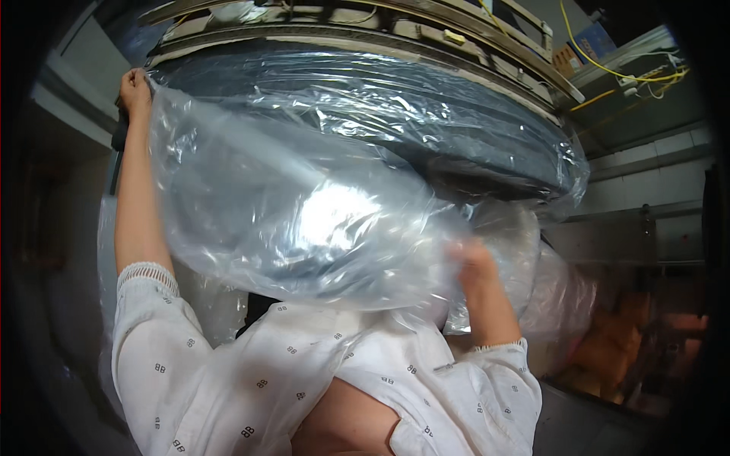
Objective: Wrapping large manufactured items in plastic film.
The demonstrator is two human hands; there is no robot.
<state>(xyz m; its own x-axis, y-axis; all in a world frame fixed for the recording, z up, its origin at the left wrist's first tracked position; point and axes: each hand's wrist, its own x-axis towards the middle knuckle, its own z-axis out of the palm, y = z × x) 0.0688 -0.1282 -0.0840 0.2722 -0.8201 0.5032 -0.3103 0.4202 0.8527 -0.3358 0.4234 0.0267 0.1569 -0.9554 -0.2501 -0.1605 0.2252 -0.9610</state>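
Note:
A large sheet of clear plastic film (251, 175), perhaps a bag, spreads between my arms and shines brightly near its middle. Stretched far out at the upper left, my left hand (136, 90) is closed on the film's corner. My right hand (473, 262) is at the film's right end, smeared by motion, so its fingers do not show clearly. Beyond the sheet lies a long dark padded-looking piece (365, 91) wrapped in clear plastic.
Behind the wrapped piece runs a long wooden frame (487, 57). More crumpled clear plastic (559, 296) lies to my right. A yellow cable (578, 45) hangs at the upper right near a blue and brown box (593, 42). An orange-brown object (608, 346) is at lower right.

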